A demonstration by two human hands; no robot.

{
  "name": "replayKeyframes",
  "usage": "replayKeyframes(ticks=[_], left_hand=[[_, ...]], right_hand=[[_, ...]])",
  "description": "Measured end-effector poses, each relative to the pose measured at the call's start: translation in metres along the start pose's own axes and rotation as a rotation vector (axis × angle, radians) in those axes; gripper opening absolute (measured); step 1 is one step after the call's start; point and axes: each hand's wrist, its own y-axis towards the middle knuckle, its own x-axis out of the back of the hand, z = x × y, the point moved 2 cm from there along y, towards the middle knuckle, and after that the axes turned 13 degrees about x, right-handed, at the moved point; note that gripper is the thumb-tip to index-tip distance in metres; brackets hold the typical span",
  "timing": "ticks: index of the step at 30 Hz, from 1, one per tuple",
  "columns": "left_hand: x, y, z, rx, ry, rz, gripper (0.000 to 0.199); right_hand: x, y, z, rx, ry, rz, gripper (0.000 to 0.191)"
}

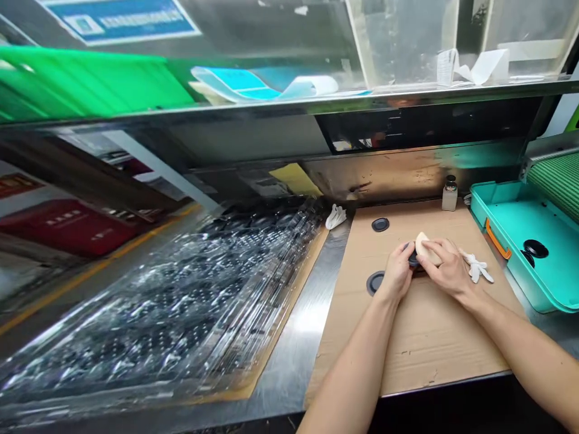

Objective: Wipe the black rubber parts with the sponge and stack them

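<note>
Over a cardboard sheet [434, 337], my left hand [398, 274] is closed on a small black round part [413, 259], mostly hidden by the fingers. My right hand [446, 265] grips a cream-coloured pad [423, 244] and presses it against that part. Two more black discs lie on the cardboard: one disc [380, 225] farther back, another disc [374, 283] just left of my left wrist. Beside my right wrist is a crumpled white glove or cloth [478, 268].
A teal bin [511, 283] with an orange latch holds black discs on the right. A small bottle [449, 194] stands at the cardboard's back edge. Plastic-wrapped trays of black parts [172, 301] fill the left side, near a white crumpled cloth [335, 217]. A metal shelf [289, 110] crosses above.
</note>
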Motion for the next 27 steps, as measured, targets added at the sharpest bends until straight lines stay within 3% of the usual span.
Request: replayKeyframes(ticks=[3,6,10,13,17,19,21,24,27], left_hand=[[-0.006,-0.001,0.007,0.157,-0.138,0.132,0.032],[-0.006,0.001,0.011,0.255,-0.174,0.133,0.037],[-0.003,0.006,0.016,0.218,-0.147,0.065,0.033],[-0.001,0.011,0.02,0.204,-0.149,0.029,0.032],[0.003,0.015,0.024,0.185,-0.13,0.022,0.031],[0.005,0.015,0.025,0.192,-0.137,0.018,0.03],[0.005,0.014,0.024,0.21,-0.139,0.021,0.032],[0.003,0.012,0.022,0.188,-0.136,0.026,0.035],[0.0,0.011,0.021,0.162,-0.126,0.052,0.035]], right_hand=[[-0.013,-0.009,0.011,-0.006,-0.033,0.071,0.039],[-0.02,-0.009,0.014,0.019,-0.077,0.159,0.038],[-0.015,0.0,0.007,-0.108,-0.202,0.203,0.038],[-0.012,0.003,0.01,-0.026,-0.186,0.273,0.039],[-0.011,0.001,0.014,-0.153,-0.28,0.308,0.039],[-0.013,0.001,0.015,-0.077,-0.25,0.336,0.039],[-0.014,0.001,0.009,-0.052,-0.221,0.335,0.038],[-0.011,0.002,-0.009,-0.139,-0.204,0.234,0.037],[-0.007,0.0,-0.02,-0.149,-0.089,0.136,0.054]])
